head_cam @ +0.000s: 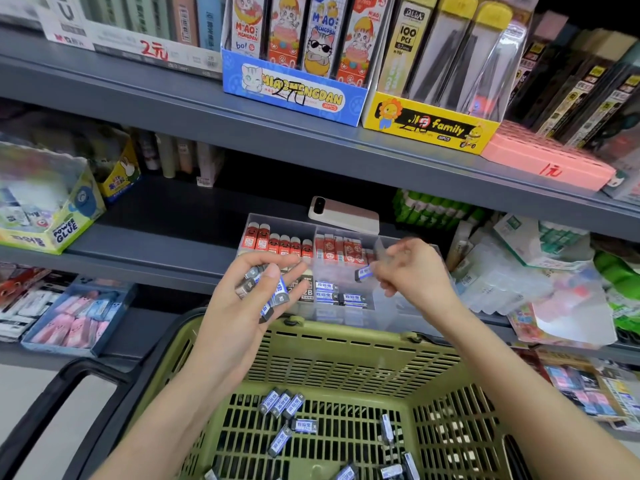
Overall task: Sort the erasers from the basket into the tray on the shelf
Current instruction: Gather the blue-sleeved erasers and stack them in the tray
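Blue-and-white sleeved eraser point(363, 273) pinched in your right hand's fingers point(379, 271) lies crosswise just above the clear plastic tray point(381, 308)'s near compartment, while your left hand point(256, 299) cups more erasers.

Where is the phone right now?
The phone lies flat on the middle shelf, centre of the head view, just behind the clear tray of erasers.
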### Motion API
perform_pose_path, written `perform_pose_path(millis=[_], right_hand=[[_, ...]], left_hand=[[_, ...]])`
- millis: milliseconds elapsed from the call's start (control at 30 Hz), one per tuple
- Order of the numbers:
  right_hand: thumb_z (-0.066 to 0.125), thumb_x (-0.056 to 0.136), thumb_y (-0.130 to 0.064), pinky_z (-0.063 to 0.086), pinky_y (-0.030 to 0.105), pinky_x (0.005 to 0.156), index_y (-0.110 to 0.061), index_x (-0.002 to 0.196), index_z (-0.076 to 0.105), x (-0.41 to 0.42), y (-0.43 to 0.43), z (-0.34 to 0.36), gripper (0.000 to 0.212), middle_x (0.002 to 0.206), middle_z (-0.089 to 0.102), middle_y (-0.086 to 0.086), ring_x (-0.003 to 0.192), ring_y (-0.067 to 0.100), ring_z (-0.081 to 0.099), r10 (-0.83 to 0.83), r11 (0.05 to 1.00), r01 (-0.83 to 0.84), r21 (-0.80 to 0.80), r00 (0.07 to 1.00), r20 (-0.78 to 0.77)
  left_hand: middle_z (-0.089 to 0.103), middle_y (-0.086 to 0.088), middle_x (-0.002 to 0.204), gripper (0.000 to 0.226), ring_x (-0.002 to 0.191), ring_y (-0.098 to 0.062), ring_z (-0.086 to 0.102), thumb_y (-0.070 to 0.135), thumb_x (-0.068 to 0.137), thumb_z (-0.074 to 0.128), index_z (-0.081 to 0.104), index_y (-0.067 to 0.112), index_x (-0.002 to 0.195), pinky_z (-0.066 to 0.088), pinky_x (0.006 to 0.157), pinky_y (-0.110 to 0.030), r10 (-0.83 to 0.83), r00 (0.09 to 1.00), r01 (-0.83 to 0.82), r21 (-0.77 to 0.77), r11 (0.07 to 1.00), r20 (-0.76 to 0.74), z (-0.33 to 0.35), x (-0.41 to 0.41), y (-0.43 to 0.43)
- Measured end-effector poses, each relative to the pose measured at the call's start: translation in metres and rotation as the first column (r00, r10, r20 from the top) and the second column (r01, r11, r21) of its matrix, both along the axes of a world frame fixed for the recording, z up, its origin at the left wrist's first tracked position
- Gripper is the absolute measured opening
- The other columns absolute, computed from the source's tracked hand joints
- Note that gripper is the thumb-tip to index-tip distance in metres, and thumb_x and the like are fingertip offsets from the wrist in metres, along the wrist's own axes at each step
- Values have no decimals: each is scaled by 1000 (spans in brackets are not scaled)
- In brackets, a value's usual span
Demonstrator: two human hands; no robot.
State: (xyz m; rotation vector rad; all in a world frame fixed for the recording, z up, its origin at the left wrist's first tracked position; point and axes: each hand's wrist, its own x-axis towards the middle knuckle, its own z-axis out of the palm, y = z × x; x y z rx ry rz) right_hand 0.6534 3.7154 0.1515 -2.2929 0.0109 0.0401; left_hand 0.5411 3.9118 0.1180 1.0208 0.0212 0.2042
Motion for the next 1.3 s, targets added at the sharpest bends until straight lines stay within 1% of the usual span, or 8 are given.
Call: perform_pose_path(millis=[267, 533, 733, 933, 1100, 1167, 1233, 1300], right_hand=[[60, 80, -16, 37, 27, 59, -15, 73, 68, 0, 23, -34, 11, 77, 68, 2, 80, 22, 60, 65, 866, 64, -495, 969, 239], [55, 82, -19, 31, 24, 53, -14, 77, 68, 5, 25, -40, 15, 79, 69, 3, 76, 23, 62, 142, 748, 67, -660, 956, 257], [56, 83, -24, 29, 25, 57, -20, 78, 70, 1, 14, -42, 15, 76, 66, 1, 84, 23, 61, 175, 646, 68, -761, 957, 233], [48, 88, -28, 31, 33, 86, -33, 96, 69, 6, 5, -40, 23, 91, 70, 0, 93, 25, 59, 284, 651, -84, -754, 949, 140], [43, 93, -36, 29, 34, 88, -34, 100, 67, -2, 1, -27, 25, 94, 70, -7, 95, 20, 59, 362, 571, -103, -814, 922, 137], [47, 94, -38, 35, 32, 81, -29, 92, 71, -15, 6, -17, 25, 81, 68, -11, 83, 16, 60, 360, 748, -84, -658, 885, 295], [55, 90, -37, 42, 21, 72, -29, 86, 72, -31, 16, -3, 20, 72, 65, -19, 72, 3, 57, 346, 931, -291, -220, 895, 281], [62, 87, -33, 38, 8, 66, -40, 88, 67, -49, 29, 11, 8, 75, 65, -26, 71, -4, 54, 448, 880, -471, 60, 865, 228]], left_hand=[[69, -6, 113, 11, 110, -24, 64, 24, 85, 61, 68, 18, 90, 57, 79, -36, 22, 999, -22, -1, 1000, -40, -3, 1, 2], [71, -8, 109, 32, 103, -25, 68, 26, 77, 67, 59, 10, 104, 55, 63, -23, 21, 998, -26, -68, 997, -67, -1, 0, 2], [73, -11, 102, 21, 99, -25, 69, 29, 69, 72, 70, 21, 89, 55, 63, -22, 23, 996, -32, -101, 994, -91, -1, 2, 2], [73, -12, 99, 15, 96, -26, 70, 28, 71, 70, 73, 24, 84, 55, 62, -23, -3, 993, -12, -126, 992, -116, -1, 3, 1], [73, -12, 100, 14, 96, -25, 70, 33, 66, 73, 72, 26, 79, 55, 60, -21, -25, 991, 10, -113, 994, -133, -1, 2, -1], [73, -13, 97, 25, 93, -24, 71, 34, 64, 73, 68, 20, 84, 54, 58, -20, -22, 988, 6, -109, 994, -152, -1, 1, -2], [74, -13, 92, 36, 87, -22, 72, 34, 63, 72, 62, 14, 91, 53, 54, -19, -11, 984, -5, -91, 996, -176, -1, 2, -3], [74, -11, 85, 37, 79, -19, 72, 35, 63, 72, 63, 13, 91, 51, 51, -18, -21, 983, 7, -77, 997, -183, 0, 1, -5]])
